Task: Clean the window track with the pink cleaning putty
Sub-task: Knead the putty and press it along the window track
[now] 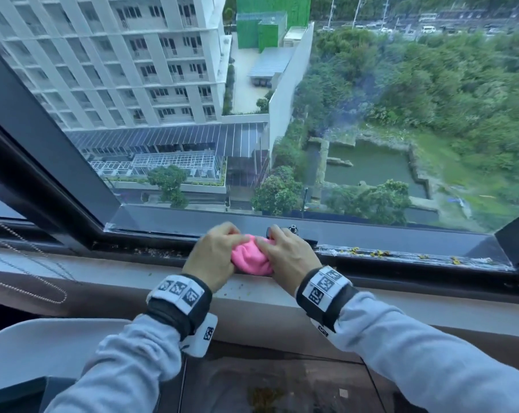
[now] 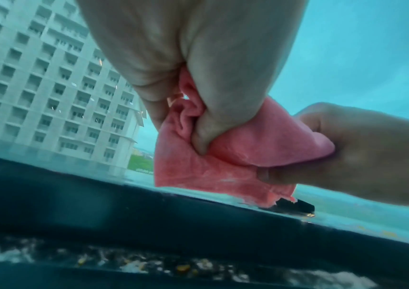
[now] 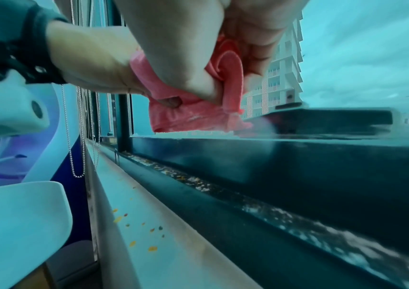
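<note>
Both hands hold a folded lump of pink cleaning putty just above the window track. My left hand grips its left side, thumb pressed into the folds. My right hand pinches its right side, and the putty hangs below the curled fingers. The putty is held in the air, apart from the dark track underneath. Yellow and white crumbs lie along the track, most plainly to the right of my hands.
A pale sill with a few crumbs runs in front of the track. A small black latch sits on the frame behind my right hand. Bead chains hang at the left. A white chair stands below left.
</note>
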